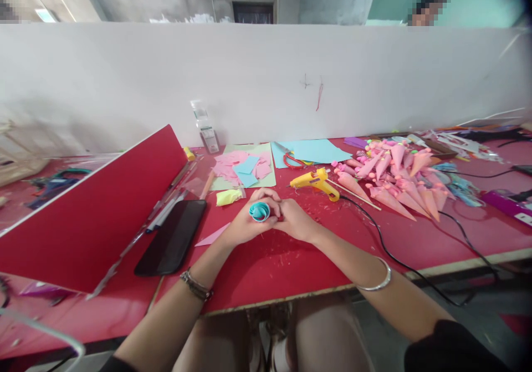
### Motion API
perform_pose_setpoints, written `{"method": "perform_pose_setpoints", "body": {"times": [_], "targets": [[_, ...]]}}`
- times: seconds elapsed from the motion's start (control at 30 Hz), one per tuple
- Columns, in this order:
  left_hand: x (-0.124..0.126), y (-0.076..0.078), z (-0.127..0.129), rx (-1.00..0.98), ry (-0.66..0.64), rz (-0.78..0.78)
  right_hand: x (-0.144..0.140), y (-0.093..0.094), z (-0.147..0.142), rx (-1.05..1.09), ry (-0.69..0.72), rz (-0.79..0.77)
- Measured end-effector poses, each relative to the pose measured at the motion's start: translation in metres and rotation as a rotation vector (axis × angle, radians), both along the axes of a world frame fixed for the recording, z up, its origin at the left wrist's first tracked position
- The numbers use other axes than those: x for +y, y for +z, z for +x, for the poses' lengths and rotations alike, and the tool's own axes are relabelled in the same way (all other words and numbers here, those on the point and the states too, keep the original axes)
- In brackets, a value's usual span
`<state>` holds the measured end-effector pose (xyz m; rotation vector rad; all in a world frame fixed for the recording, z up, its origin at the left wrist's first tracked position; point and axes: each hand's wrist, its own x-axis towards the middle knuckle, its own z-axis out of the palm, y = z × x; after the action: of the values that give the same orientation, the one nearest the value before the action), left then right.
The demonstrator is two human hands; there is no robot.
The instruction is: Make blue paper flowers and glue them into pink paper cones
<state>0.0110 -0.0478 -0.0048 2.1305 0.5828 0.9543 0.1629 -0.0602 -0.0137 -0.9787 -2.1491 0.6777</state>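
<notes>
A rolled blue paper rose (260, 212) faces up from my left hand (245, 222), whose fingers are wrapped round it. My right hand (294, 219) presses against the left from the side, its fingers closed; their tips are hidden, so what they pinch, if anything, cannot be made out. Both hands are just above the red tabletop (299, 266). Beyond the right hand lies a yellow hot glue gun (316, 182), its nozzle pointing left. Close to the left hand are a pink paper triangle (211, 235) and a crumpled yellow piece (229, 196).
A black phone (172, 239) and an upright red panel (95, 211) stand left. Pink and blue paper scraps (248, 167), blue sheets (320, 151) and scissors (293, 158) lie behind. Pink paper cones (403, 181) pile up right. The glue gun's black cable (378, 230) crosses the edge.
</notes>
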Motion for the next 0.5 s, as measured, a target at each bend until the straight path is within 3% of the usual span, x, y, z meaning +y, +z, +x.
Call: {"method": "perform_pose_setpoints", "body": {"times": [0.5], "targets": [[-0.0035, 0.0004, -0.0015, 0.109, 0.019, 0.158, 0.0048, -0.0065, 0.0027, 0.005, -0.001, 0.071]]}}
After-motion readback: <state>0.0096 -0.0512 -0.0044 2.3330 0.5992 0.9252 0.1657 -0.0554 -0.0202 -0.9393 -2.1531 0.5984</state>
